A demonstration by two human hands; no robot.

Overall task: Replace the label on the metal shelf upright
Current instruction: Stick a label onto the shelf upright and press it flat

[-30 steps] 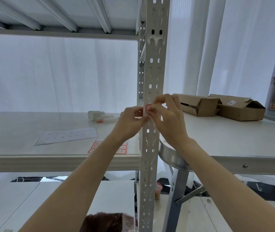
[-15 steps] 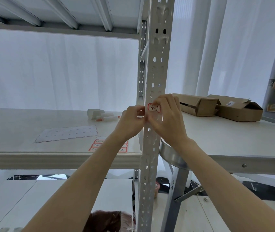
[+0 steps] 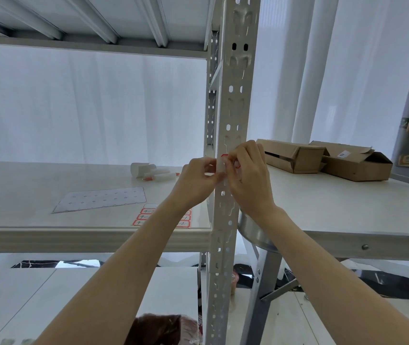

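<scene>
The white perforated metal shelf upright [image 3: 233, 100] runs top to bottom through the middle of the view. A small red-bordered label [image 3: 224, 155] lies against its front at shelf height, mostly covered by fingers; only red corners show. My right hand [image 3: 249, 180] has its fingertips closed over the label on the upright's face. My left hand [image 3: 197, 181] pinches at the upright's left edge, where the label's left end sits. The two hands' fingertips touch.
On the left shelf board [image 3: 24, 185] lie a sheet of red-bordered labels [image 3: 146, 216], a peeled backing sheet [image 3: 101, 200], and a white roll with marker pens [image 3: 150, 171]. Two open cardboard boxes [image 3: 295, 155] stand on the right table. A steel round rim [image 3: 254, 231] sits under my right wrist.
The label's written face, visible half a second ago, is now covered by my right fingers. Both hands stay at the same spot on the upright.
</scene>
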